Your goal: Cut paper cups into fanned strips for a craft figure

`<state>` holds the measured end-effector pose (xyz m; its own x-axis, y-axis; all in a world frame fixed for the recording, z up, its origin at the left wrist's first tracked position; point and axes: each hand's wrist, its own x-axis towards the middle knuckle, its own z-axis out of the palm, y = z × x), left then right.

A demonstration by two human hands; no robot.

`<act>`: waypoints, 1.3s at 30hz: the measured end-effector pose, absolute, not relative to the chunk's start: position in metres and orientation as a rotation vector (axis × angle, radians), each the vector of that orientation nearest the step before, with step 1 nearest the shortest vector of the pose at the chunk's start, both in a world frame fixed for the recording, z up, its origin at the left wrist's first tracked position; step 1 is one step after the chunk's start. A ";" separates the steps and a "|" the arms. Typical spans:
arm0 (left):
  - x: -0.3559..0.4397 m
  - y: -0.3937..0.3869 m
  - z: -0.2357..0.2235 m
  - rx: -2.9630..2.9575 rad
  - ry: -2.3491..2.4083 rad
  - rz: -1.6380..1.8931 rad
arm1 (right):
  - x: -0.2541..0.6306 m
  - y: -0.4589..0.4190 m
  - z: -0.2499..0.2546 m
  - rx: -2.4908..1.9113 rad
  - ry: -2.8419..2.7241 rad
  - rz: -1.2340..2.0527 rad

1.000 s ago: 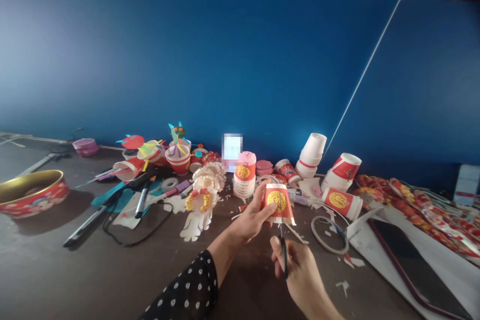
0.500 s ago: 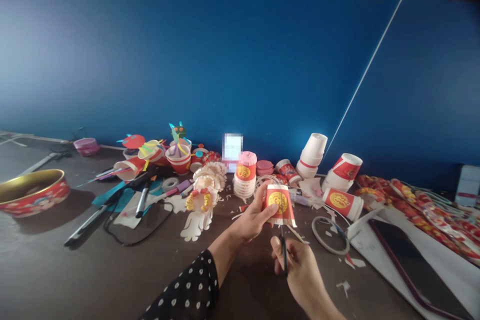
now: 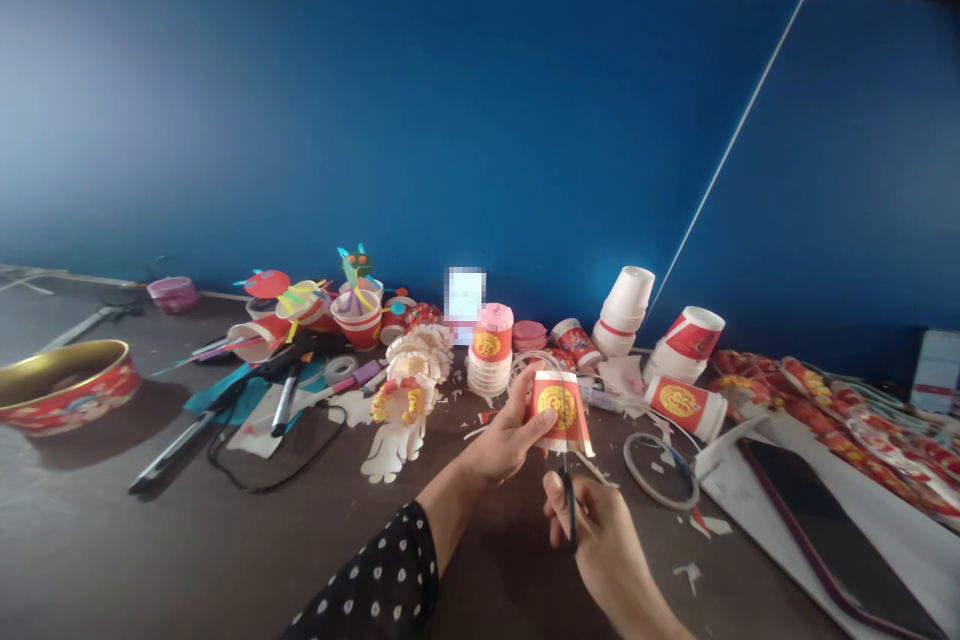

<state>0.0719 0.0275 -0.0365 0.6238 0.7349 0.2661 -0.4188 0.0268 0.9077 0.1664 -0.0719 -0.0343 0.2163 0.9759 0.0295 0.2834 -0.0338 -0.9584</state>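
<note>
My left hand (image 3: 504,438) grips an upside-down red paper cup (image 3: 559,410) with a yellow emblem, holding it above the dark table (image 3: 112,540). Just below it, my right hand (image 3: 600,535) is closed on black-handled scissors (image 3: 568,500), whose blades point up at the cup's wide rim. A black sleeve with white dots covers my left forearm.
Decorated cups (image 3: 352,305), cut paper flowers (image 3: 409,390) and a cup stack (image 3: 489,350) lie behind the hands. White and red cups (image 3: 686,340) stand right, by a cut rim ring (image 3: 660,470). A red-gold tin (image 3: 64,385) sits left, markers (image 3: 285,405) nearby, blue panels behind.
The cup and both hands have shifted very slightly; the scissors stay under the cup's rim. Nothing else has moved.
</note>
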 end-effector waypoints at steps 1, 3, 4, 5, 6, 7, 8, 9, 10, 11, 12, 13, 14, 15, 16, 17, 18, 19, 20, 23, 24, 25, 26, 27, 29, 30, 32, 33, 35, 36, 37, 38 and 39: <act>0.072 0.027 -0.036 1.255 0.315 0.916 | 0.166 -0.072 -0.034 -1.516 -1.243 0.900; 0.072 0.027 -0.035 1.252 0.322 0.919 | 0.166 -0.072 -0.034 -1.517 -1.249 0.902; 0.072 0.027 -0.035 1.249 0.325 0.918 | 0.166 -0.072 -0.033 -1.518 -1.258 0.896; 0.072 0.026 -0.034 1.246 0.327 0.917 | 0.166 -0.072 -0.033 -1.520 -1.264 0.886; 0.072 0.026 -0.034 1.243 0.328 0.913 | 0.167 -0.072 -0.033 -1.523 -1.271 0.878; 0.072 0.026 -0.034 1.240 0.328 0.909 | 0.167 -0.072 -0.033 -1.527 -1.278 0.872; 0.072 0.026 -0.033 1.236 0.327 0.906 | 0.167 -0.072 -0.033 -1.531 -1.283 0.869; 0.072 0.026 -0.033 1.233 0.328 0.906 | 0.168 -0.072 -0.033 -1.535 -1.289 0.869; 0.072 0.026 -0.033 1.231 0.329 0.908 | 0.168 -0.072 -0.033 -1.541 -1.290 0.867; 0.072 0.026 -0.033 1.230 0.332 0.909 | 0.168 -0.072 -0.033 -1.547 -1.288 0.866; 0.071 0.026 -0.034 1.231 0.334 0.908 | 0.168 -0.072 -0.033 -1.552 -1.285 0.865; 0.071 0.027 -0.034 1.232 0.336 0.907 | 0.168 -0.072 -0.032 -1.558 -1.279 0.864; 0.071 0.027 -0.034 1.233 0.339 0.906 | 0.168 -0.072 -0.032 -1.559 -1.275 0.866; 0.071 0.027 -0.034 1.232 0.341 0.907 | 0.167 -0.072 -0.031 -1.558 -1.269 0.868; 0.071 0.027 -0.034 1.230 0.342 0.907 | 0.167 -0.072 -0.031 -1.558 -1.263 0.872; 0.071 0.027 -0.035 1.228 0.344 0.908 | 0.167 -0.072 -0.031 -1.558 -1.257 0.875; 0.071 0.027 -0.035 1.225 0.345 0.910 | 0.167 -0.073 -0.030 -1.561 -1.246 0.877; 0.072 0.027 -0.035 1.222 0.345 0.912 | 0.166 -0.073 -0.030 -1.566 -1.236 0.880; 0.072 0.027 -0.035 1.220 0.344 0.915 | 0.166 -0.073 -0.030 -1.571 -1.228 0.884; 0.072 0.027 -0.035 1.222 0.338 0.920 | 0.166 -0.074 -0.029 -1.583 -1.208 0.897; 0.072 0.027 -0.035 1.226 0.336 0.919 | 0.166 -0.074 -0.028 -1.586 -1.203 0.899; 0.072 0.027 -0.035 1.230 0.335 0.917 | 0.165 -0.073 -0.028 -1.591 -1.198 0.899; 0.072 0.028 -0.035 1.233 0.334 0.915 | 0.165 -0.073 -0.027 -1.596 -1.195 0.898; 0.072 0.028 -0.036 1.236 0.333 0.915 | 0.165 -0.074 -0.026 -1.599 -1.192 0.897; 0.072 0.029 -0.036 1.240 0.329 0.912 | 0.164 -0.074 -0.025 -1.602 -1.184 0.899; 0.072 0.029 -0.037 1.242 0.327 0.913 | 0.164 -0.074 -0.025 -1.601 -1.177 0.901; 0.072 0.029 -0.036 1.246 0.325 0.911 | 0.163 -0.074 -0.024 -1.600 -1.170 0.903; 0.072 0.029 -0.036 1.247 0.324 0.910 | 0.163 -0.075 -0.024 -1.600 -1.172 0.902; 0.071 0.028 -0.034 1.244 0.321 0.913 | 0.163 -0.075 -0.024 -1.602 -1.172 0.897; 0.070 0.028 -0.033 1.239 0.320 0.914 | 0.163 -0.075 -0.024 -1.601 -1.168 0.897; 0.070 0.027 -0.033 1.230 0.322 0.914 | 0.163 -0.075 -0.025 -1.596 -1.165 0.899; 0.070 0.026 -0.032 1.218 0.328 0.912 | 0.163 -0.075 -0.026 -1.589 -1.161 0.901; 0.070 0.026 -0.032 1.198 0.342 0.911 | 0.163 -0.075 -0.027 -1.580 -1.161 0.903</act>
<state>0.0702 0.0258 -0.0320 0.6134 0.7573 0.2244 -0.4229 0.0749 0.9031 0.1634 -0.0746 -0.0267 0.2778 0.9602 -0.0284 0.2638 -0.1047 -0.9589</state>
